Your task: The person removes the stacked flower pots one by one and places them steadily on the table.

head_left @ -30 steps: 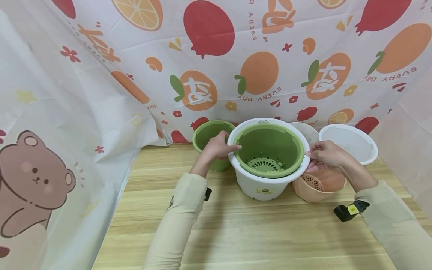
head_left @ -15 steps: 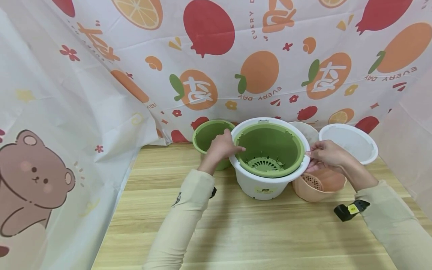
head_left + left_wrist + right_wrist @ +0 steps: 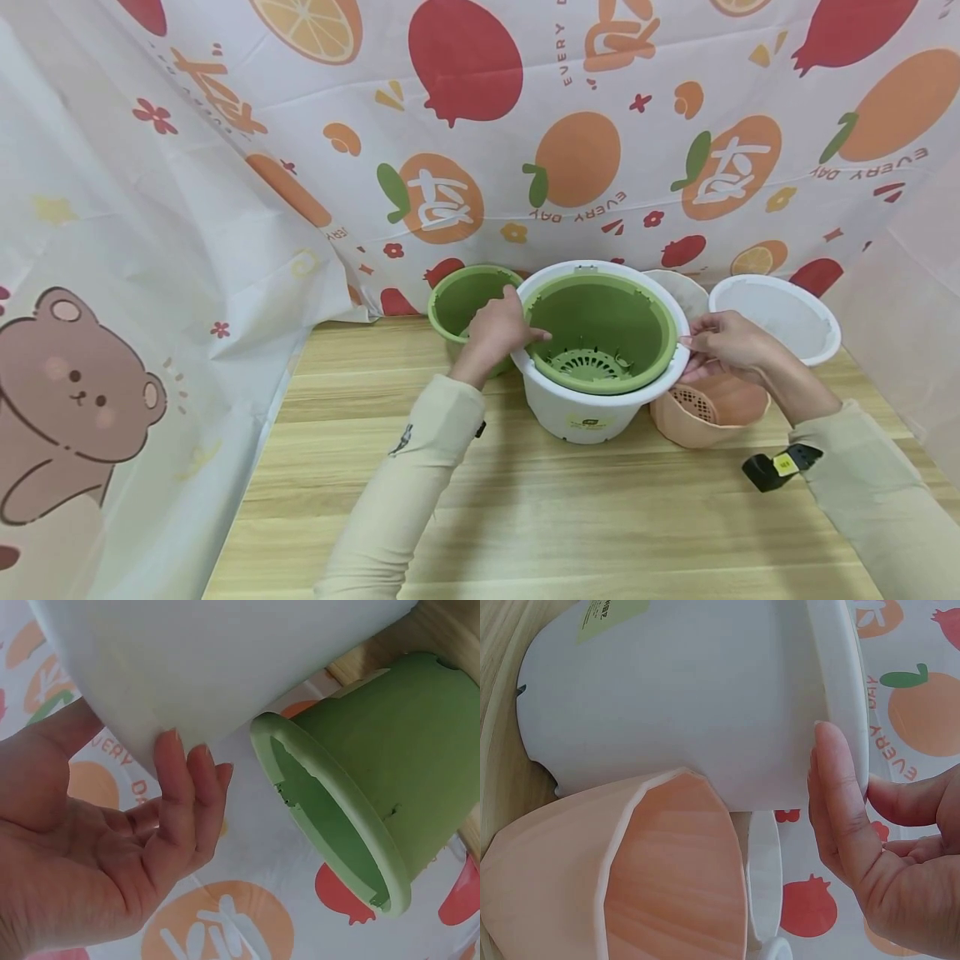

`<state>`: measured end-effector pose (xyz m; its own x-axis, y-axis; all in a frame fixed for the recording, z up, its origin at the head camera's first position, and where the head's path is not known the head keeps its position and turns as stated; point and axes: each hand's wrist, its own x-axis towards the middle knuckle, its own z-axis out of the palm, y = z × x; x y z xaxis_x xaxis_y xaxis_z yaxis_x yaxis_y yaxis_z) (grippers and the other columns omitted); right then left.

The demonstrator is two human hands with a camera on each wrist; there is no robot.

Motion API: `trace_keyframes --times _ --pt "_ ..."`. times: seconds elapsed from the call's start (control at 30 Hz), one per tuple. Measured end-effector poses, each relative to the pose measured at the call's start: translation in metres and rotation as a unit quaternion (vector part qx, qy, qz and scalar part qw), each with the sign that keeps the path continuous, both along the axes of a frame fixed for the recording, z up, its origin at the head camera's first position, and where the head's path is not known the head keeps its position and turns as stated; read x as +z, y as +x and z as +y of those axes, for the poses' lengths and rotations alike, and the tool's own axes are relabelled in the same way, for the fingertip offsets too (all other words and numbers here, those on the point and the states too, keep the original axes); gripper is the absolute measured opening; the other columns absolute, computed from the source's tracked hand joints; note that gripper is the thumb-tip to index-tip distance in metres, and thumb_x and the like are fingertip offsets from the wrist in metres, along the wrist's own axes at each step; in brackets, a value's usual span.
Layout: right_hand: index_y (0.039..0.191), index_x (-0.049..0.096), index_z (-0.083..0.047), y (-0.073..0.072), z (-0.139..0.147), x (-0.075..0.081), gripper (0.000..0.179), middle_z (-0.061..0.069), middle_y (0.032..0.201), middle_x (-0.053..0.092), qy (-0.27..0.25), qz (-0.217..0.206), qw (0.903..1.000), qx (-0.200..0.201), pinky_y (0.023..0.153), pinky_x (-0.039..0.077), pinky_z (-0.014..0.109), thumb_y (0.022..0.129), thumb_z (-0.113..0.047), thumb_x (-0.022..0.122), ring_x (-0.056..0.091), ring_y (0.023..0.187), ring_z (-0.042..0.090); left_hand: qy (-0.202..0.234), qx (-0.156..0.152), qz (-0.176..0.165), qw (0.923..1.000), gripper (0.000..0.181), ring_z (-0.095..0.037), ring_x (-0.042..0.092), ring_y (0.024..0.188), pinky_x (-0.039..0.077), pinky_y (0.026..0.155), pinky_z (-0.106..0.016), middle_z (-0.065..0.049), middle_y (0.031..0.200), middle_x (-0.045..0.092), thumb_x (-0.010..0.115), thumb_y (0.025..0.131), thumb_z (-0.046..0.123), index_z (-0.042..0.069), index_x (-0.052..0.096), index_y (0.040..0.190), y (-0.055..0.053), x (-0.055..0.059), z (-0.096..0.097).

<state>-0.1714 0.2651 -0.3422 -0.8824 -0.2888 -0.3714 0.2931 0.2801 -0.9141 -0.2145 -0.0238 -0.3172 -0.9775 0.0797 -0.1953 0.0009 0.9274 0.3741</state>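
Note:
A large white flowerpot (image 3: 588, 419) stands upright on the table, with a green flowerpot (image 3: 600, 310) nested inside it, its slotted bottom visible. My left hand (image 3: 498, 330) grips the white rim on the left, thumb over the edge and fingers under it; in the left wrist view the fingers curl against the white wall. On the opposite side, my right hand (image 3: 726, 343) pinches the same rim. Its thumb is on the rim's inner side and its fingers lie along the outer wall, as the right wrist view shows.
Behind my left hand stands a second green pot (image 3: 465, 293). A peach pot (image 3: 693, 429) sits beside the white one, below my right hand. Farther right is another white pot (image 3: 776, 312), with a pale scalloped pot (image 3: 678, 290) behind. A fruit-print cloth (image 3: 315, 192) hangs behind the table.
My left hand has shifted slightly right along the white rim, its thumb reaching farther in over the edge. The right hand and the pots hold their places.

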Motion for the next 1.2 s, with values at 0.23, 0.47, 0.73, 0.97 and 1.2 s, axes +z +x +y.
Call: trace_keyframes --times 0.23,0.47,0.73,0.97,1.2 --pt "0.117 0.029 0.02 0.0008 0.0 0.0004 0.03 0.015 0.078 0.06 0.0 0.001 1.0 0.001 0.07 0.055 0.04 0.095 0.001 0.037 0.064 0.068 0.022 -0.034 -0.006 0.03 0.999 0.076 -0.031 0.06 0.089 0.052 0.07 -0.039 -0.016 0.1 0.059 0.079 0.068 0.041 0.004 0.039 0.12 0.0023 -0.0047 0.0051" --pt "0.117 0.029 0.02 0.0006 0.0002 -0.0005 0.029 0.015 0.078 0.06 0.001 -0.001 1.0 -0.002 0.071 0.055 0.041 0.095 0.001 0.036 0.064 0.068 0.022 -0.061 -0.005 0.044 0.9972 0.068 -0.031 0.06 0.088 0.052 0.068 -0.039 -0.017 0.098 0.06 0.08 0.07 0.035 0.003 0.041 0.116 0.0031 -0.0058 0.0078" --pt "0.117 0.029 0.02 -0.0009 0.0001 -0.0012 0.029 0.014 0.078 0.059 -0.002 0.004 1.0 -0.001 0.072 0.055 0.042 0.095 0.002 0.036 0.064 0.069 0.022 -0.071 0.0 0.055 0.9959 0.061 -0.031 0.06 0.087 0.053 0.068 -0.04 -0.018 0.096 0.06 0.077 0.073 0.028 0.002 0.042 0.116 0.0013 -0.0084 0.0099" --pt "0.118 0.029 0.02 -0.0008 0.0008 -0.0018 0.031 0.015 0.078 0.059 0.0 0.006 1.0 0.0 0.072 0.054 0.042 0.095 0.002 0.037 0.064 0.069 0.022 -0.072 -0.001 0.062 0.9954 0.061 -0.031 0.06 0.087 0.053 0.068 -0.039 -0.017 0.096 0.06 0.077 0.074 0.03 0.002 0.043 0.116 0.0032 -0.0082 0.01" --pt "0.118 0.029 0.021 -0.0008 -0.0001 -0.0016 0.031 0.014 0.078 0.059 0.0 0.008 1.0 0.0 0.072 0.054 0.042 0.095 0.001 0.037 0.064 0.068 0.022 -0.083 -0.007 0.078 0.9935 0.067 -0.03 0.061 0.083 0.053 0.065 -0.038 -0.016 0.091 0.059 0.08 0.067 0.04 0.003 0.044 0.109 0.0064 -0.0096 0.0098"
